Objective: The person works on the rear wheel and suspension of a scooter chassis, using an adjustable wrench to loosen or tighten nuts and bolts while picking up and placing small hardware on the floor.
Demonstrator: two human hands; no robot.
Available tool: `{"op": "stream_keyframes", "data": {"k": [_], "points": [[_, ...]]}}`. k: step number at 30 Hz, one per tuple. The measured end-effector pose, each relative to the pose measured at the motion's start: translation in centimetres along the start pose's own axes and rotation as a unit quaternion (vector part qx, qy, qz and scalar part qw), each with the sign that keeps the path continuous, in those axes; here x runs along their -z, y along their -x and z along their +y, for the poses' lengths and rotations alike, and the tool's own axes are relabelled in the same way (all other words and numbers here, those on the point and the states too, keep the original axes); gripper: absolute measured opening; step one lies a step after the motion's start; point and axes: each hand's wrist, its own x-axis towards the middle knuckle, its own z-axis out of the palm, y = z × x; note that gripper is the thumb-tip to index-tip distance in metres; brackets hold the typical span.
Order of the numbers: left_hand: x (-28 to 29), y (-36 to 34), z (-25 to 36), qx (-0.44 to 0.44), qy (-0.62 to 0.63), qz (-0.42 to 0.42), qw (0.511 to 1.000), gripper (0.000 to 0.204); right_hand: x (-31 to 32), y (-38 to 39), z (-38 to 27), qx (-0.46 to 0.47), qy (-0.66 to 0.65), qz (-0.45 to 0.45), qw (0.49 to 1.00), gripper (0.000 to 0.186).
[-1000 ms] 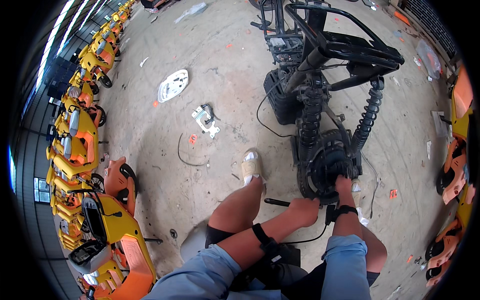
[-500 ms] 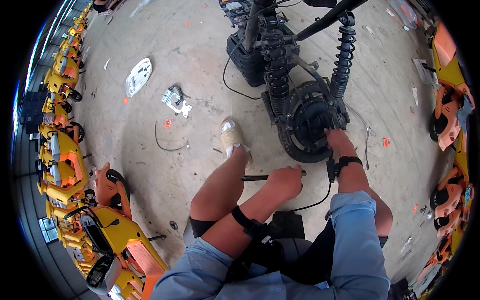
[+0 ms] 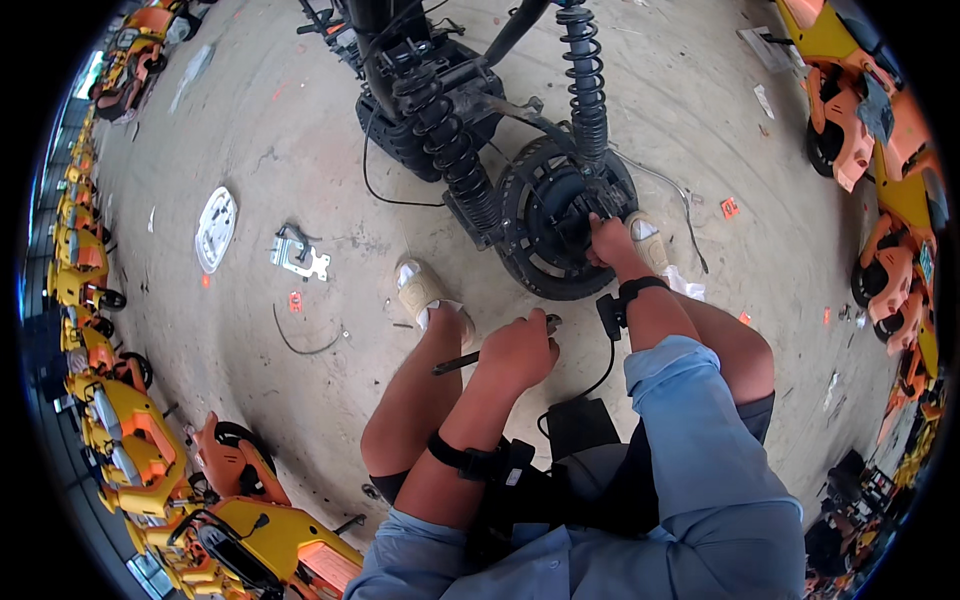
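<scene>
My left hand (image 3: 518, 352) is closed round a dark wrench (image 3: 457, 364). The wrench's handle sticks out to the left, and its metal head shows just past my fingers on the right. Farther off to the right, my right hand (image 3: 612, 243) presses its fingertips together at the hub side of a black wheel (image 3: 516, 252). What those fingers pinch, if anything, is hidden. A coil shock absorber (image 3: 585, 85) runs down to the wheel's right side, and a second shock absorber (image 3: 447, 133) stands to its left. Between wrench and wheel there is a gap.
A white oval panel (image 3: 215, 230), a metal bracket (image 3: 299, 257) and a bent cable (image 3: 300, 347) lie on the concrete floor at left. Another cable (image 3: 690, 205) lies right of the wheel. Yellow and orange scooters (image 3: 270, 535) line both sides. My shoes flank the wheel.
The view has swung, so the scene sits farther left. The wrench, level before, now tilts with its head end raised. My right hand stays at the hub.
</scene>
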Motion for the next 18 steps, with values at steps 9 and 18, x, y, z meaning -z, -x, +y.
{"op": "stream_keyframes", "data": {"k": [9,18], "points": [[0.0,0.3,-0.6,-0.002,-0.001,-0.014,1.0,0.033,0.6,-0.5,-0.4,0.003,0.081,-0.043,0.996,0.068],[-0.3,0.0,0.0,0.004,-0.008,-0.019,1.0,0.035,-2.3,-2.8,1.3,0.015,0.028,0.062,0.998,0.047]]}}
